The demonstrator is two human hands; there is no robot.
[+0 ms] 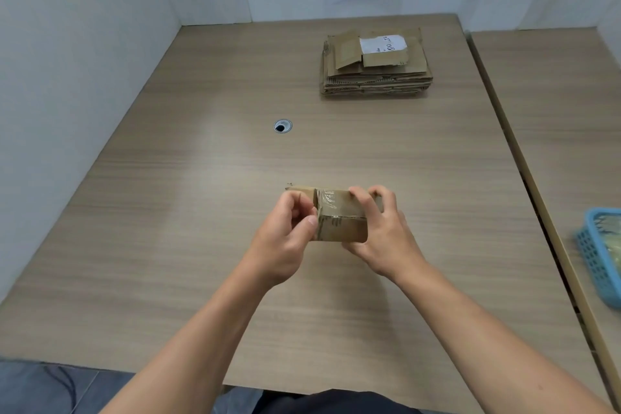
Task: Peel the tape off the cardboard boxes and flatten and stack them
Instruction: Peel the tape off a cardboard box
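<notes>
Centrally, a small cardboard box (pixel 339 227), bound by a band of clear tape (pixel 331 197), is held just above the surface (pixel 201 195), towards its near edge. The right hand (pixel 383 235) grips the box's right end, fingers curled over the top. The left hand (pixel 285 239) pinches the left corner, thumb at the tape's margin; whether a tape end is lifted cannot be told. For a clean peel, the right hand should probably brace the box while the left draws the tape back low along itself. A stack of flattened boxes (pixel 376 67) lies well apart, far right.
</notes>
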